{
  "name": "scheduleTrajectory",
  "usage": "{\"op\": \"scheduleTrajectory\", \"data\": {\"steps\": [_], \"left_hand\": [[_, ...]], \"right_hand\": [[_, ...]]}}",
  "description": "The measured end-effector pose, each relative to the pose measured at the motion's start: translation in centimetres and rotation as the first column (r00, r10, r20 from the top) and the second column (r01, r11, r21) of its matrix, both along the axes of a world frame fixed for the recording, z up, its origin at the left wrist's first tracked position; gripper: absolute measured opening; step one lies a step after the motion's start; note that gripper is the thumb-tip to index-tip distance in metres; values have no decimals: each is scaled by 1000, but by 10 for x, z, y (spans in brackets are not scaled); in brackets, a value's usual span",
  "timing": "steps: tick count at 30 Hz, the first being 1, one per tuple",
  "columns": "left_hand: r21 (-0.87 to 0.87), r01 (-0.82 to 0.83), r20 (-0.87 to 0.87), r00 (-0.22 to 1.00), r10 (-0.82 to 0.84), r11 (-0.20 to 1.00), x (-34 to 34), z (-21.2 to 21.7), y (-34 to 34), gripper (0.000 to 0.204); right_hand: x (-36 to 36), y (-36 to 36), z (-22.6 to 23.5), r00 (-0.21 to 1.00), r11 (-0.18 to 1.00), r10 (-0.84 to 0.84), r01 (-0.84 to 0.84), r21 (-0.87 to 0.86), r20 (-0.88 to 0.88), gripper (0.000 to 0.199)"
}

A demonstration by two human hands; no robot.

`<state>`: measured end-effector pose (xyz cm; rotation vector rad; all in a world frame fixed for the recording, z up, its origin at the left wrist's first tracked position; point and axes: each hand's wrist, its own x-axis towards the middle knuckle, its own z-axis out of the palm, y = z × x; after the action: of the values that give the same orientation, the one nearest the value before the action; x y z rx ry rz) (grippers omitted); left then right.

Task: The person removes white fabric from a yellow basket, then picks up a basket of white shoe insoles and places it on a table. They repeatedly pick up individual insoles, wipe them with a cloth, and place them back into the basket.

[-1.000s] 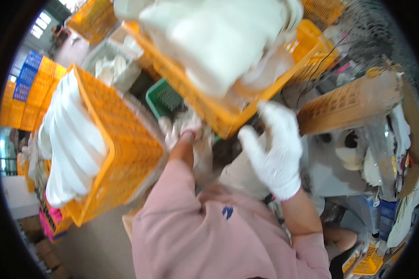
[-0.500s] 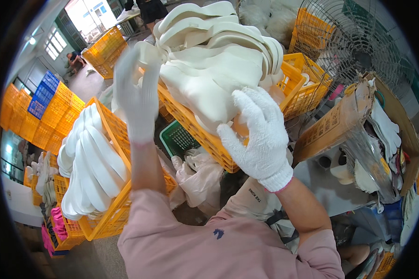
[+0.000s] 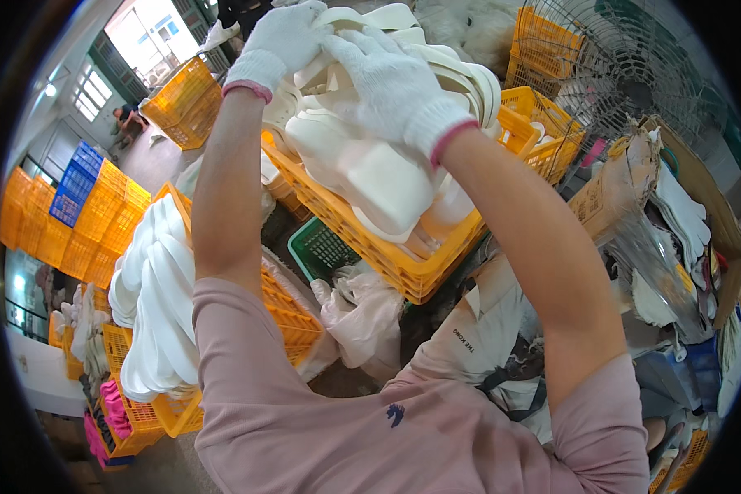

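A tall pile of white moulded foam-like sheets [image 3: 387,183] fills a yellow crate [image 3: 337,235] in front of me. At the pile's far left end, my left hand [image 3: 284,39], in a white knitted glove, is closed over the edge of a sheet; its fingertips are partly hidden. My right hand [image 3: 399,89], gloved alike, reaches across the top of the pile with fingers stretched toward the left hand. The fingers of both hands nearly meet. The nearest part of the pile is slightly blurred.
On the left stands a yellow crate of long white curved pieces [image 3: 160,296]. A green basket [image 3: 313,247] and a crumpled pale bag [image 3: 358,317] lie below the pile. To the right are a wire-caged fan [image 3: 626,82] and an open cardboard box [image 3: 626,185]. Yellow crates [image 3: 99,218] stack behind.
Both hands have moved away from me to the pile's far end and come close together. The right hand has left the near right side. The near sheets have shifted shape.
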<state>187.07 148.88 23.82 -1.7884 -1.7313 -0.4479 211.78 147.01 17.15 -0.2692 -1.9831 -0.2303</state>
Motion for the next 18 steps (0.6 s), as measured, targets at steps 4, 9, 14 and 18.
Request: {"op": "scheduleTrajectory", "data": {"steps": [4, 9, 14, 18], "left_hand": [[8, 214, 207, 955, -211, 977, -35, 16, 10, 31], [-83, -47, 281, 957, 68, 995, -31, 40, 17, 32], [-182, 316, 342, 908, -242, 931, -15, 9, 9, 32], [412, 147, 325, 898, -296, 899, -21, -79, -46, 36]], "right_hand": [[-26, 33, -5, 903, 964, -199, 250, -89, 381, 53], [-35, 35, -13, 865, 932, -312, 358, -48, 394, 45], [-6, 9, -4, 968, 978, -204, 209, -20, 148, 38], [89, -27, -51, 979, 886, -204, 173, -430, -27, 50]]}}
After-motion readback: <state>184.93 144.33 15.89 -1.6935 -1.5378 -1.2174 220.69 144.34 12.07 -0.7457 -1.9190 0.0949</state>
